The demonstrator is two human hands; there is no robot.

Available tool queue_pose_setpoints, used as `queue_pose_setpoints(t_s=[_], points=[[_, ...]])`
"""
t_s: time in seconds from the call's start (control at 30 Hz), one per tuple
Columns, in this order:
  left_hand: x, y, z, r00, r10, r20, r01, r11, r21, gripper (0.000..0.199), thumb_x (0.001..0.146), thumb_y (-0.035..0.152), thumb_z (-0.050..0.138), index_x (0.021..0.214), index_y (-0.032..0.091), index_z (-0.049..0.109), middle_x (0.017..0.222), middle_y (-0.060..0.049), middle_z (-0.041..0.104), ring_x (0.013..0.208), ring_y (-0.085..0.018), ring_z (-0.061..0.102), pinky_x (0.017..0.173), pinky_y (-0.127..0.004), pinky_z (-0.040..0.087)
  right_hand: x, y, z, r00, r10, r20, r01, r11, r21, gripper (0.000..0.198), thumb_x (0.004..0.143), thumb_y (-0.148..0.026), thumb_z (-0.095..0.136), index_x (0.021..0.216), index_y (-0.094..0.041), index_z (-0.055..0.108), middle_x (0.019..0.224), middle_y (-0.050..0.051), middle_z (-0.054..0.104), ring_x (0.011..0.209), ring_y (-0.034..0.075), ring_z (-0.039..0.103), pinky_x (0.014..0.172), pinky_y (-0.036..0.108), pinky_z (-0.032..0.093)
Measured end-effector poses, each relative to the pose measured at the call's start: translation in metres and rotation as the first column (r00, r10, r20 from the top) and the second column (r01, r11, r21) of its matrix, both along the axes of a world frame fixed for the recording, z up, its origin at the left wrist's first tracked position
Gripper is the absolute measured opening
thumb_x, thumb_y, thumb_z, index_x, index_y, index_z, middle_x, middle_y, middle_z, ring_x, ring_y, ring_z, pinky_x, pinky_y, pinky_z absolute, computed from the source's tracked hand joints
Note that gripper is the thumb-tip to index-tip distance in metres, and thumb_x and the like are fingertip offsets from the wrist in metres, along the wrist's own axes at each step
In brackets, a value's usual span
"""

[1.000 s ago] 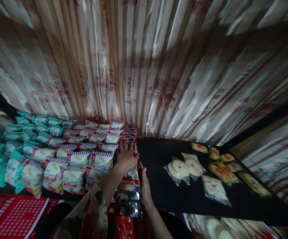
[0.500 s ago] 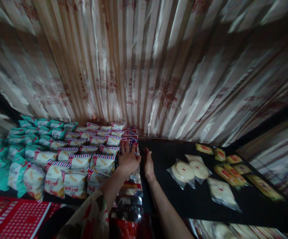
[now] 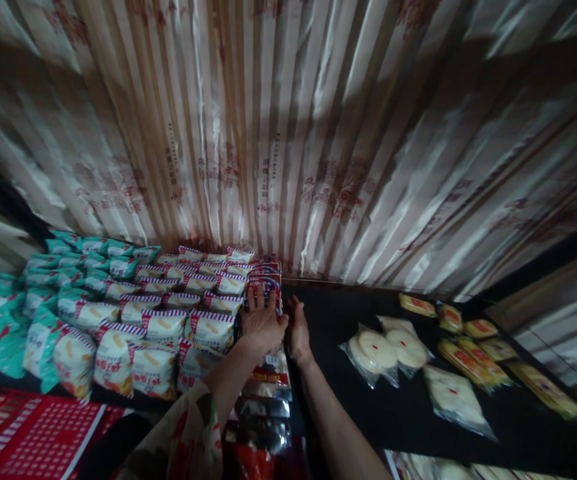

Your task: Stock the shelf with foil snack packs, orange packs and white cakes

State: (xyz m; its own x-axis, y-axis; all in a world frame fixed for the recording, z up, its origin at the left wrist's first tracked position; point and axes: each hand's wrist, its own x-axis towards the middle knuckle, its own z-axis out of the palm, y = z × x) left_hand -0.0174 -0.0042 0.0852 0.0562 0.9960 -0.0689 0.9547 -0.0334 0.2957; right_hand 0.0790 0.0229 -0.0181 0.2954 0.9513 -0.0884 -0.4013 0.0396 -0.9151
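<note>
My left hand (image 3: 262,325) lies flat with its fingers spread on top of a row of dark red and blue snack packets (image 3: 266,270). On the right side of that row, my right hand (image 3: 298,331) stands edge-on with its palm turned toward the packets and its fingers slightly curled; it holds nothing that I can see. To the left of my left hand are rows of white snack bags (image 3: 212,329) with striped tops. The lower packets of the row, with shiny silver and red wrappers (image 3: 263,408), come toward me past my left wrist.
Green snack bags (image 3: 38,343) stand at the far left, above a red basket (image 3: 28,427). On the black shelf (image 3: 328,373) at right lie bagged round white cakes (image 3: 378,350), a flat white pack (image 3: 456,397) and several yellow packets (image 3: 468,360). A printed curtain (image 3: 288,133) hangs behind.
My right hand has come slightly closer to the row of packets and my left hand. My left hand stays flat on the packets. The whole view has shifted a little.
</note>
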Motion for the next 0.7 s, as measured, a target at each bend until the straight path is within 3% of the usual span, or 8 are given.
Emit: queue_pose_setpoints(t_s=[0.27,0.5,0.7], points=[[-0.001,0.001,0.000,0.999,-0.001,0.039,0.000,1.000,0.028,0.071,0.083,0.056,0.036,0.144,0.029,0.013,0.152,-0.008,0.017,0.139,-0.033,0.008,0.104,-0.059,0.024,0.011,-0.043,0.020,0.999,-0.031,-0.027,0.028,0.995,-0.092,0.071,0.074,-0.069,0.045,0.118,-0.015,0.059,0.126,0.012,0.058,0.119,0.026,0.051,0.105,0.041,0.035],[-0.004,-0.002,0.001,0.999,-0.032,0.033,0.028,0.994,0.105,0.056,0.089,0.049,0.029,0.139,0.024,0.035,0.151,-0.007,0.024,0.140,-0.029,0.007,0.113,-0.047,0.010,0.020,-0.064,0.034,0.995,-0.098,-0.001,0.097,0.994,-0.052,0.068,0.072,-0.069,0.049,0.109,-0.013,0.063,0.121,0.014,0.061,0.117,0.028,0.053,0.099,0.043,0.041],[-0.003,-0.003,0.002,1.000,-0.011,0.020,0.008,0.988,0.152,0.054,0.089,0.043,0.031,0.138,0.021,0.036,0.149,-0.008,0.029,0.138,-0.029,0.018,0.112,-0.044,0.015,0.028,-0.077,0.034,0.991,-0.131,-0.008,0.129,0.988,-0.084,0.069,0.069,-0.069,0.054,0.106,-0.011,0.064,0.118,0.017,0.062,0.113,0.030,0.054,0.095,0.046,0.043]])
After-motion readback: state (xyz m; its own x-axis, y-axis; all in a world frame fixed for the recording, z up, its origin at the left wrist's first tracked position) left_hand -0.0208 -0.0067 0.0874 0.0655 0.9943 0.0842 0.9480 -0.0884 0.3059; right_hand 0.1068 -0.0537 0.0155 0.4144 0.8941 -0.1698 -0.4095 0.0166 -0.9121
